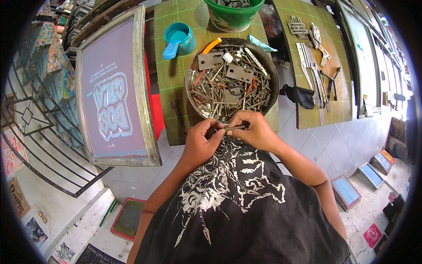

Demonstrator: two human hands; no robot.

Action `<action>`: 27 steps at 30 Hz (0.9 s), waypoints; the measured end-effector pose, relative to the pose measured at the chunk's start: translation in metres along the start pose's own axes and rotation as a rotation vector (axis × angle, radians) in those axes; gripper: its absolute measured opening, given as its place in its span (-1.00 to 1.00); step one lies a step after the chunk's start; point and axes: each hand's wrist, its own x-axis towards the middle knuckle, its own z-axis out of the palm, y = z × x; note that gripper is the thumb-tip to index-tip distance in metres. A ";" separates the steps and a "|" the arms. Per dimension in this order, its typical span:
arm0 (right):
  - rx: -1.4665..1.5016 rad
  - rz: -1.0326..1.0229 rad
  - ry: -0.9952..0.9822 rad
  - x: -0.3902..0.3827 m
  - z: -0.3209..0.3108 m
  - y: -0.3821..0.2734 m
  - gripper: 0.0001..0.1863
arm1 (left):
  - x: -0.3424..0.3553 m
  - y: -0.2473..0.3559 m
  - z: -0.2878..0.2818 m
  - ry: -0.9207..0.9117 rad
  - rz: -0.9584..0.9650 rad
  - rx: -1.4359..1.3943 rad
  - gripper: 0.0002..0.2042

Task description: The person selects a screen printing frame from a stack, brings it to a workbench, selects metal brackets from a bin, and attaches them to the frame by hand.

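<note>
In front of my shirt, my left hand (203,135) and my right hand (256,129) meet at the near rim of a round metal pan (274,72). Both are closed, pinching a short, dull metal piece that looks like a bolt (234,128); fingers cover its ends. Heaped in the pan are many loose bolts and screws (218,93). Among them lie a slotted metal plate (239,73), another plate (211,60), a white plastic block (227,57) and a white stick (256,60). An orange curved handle (212,45) rests at the rim.
Left of the pan stands a teal cup (188,43) with a blue handle. Behind it is a green bucket (233,20). A printing screen (110,88) leans at left. The right board (307,115) holds metal brackets (298,27), long tools (318,83) and a black cloth (299,96).
</note>
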 end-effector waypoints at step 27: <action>0.015 -0.023 -0.167 0.010 -0.004 0.007 -0.88 | -0.003 -0.004 0.004 0.045 0.007 -0.003 -0.93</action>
